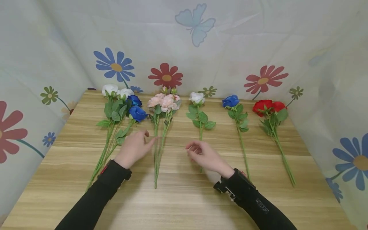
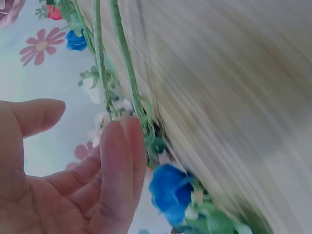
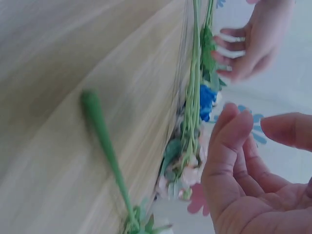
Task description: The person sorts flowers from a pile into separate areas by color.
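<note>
My left hand (image 1: 134, 147) hovers between the stems of the left bunch and a bunch of pink flowers (image 1: 166, 103), fingers relaxed and holding nothing. In the left wrist view, its thumb and fingers (image 2: 117, 165) are apart, with green stems behind them. Over the stem of a single white rose (image 1: 197, 98) hangs my right hand (image 1: 209, 157), its fingers loosely bent around nothing. The right wrist view shows a gap between its thumb and fingertips (image 3: 239, 126). White roses (image 1: 110, 89) and blue roses (image 1: 138, 113) lie together at the left, beside my left hand.
A single blue rose (image 1: 231, 101) lies right of the white one, and red roses (image 1: 263, 107) lie farthest right. All rest on a wooden tabletop (image 1: 172, 207), blooms toward the back. A flower-printed curtain (image 1: 224, 57) surrounds the table's back and sides.
</note>
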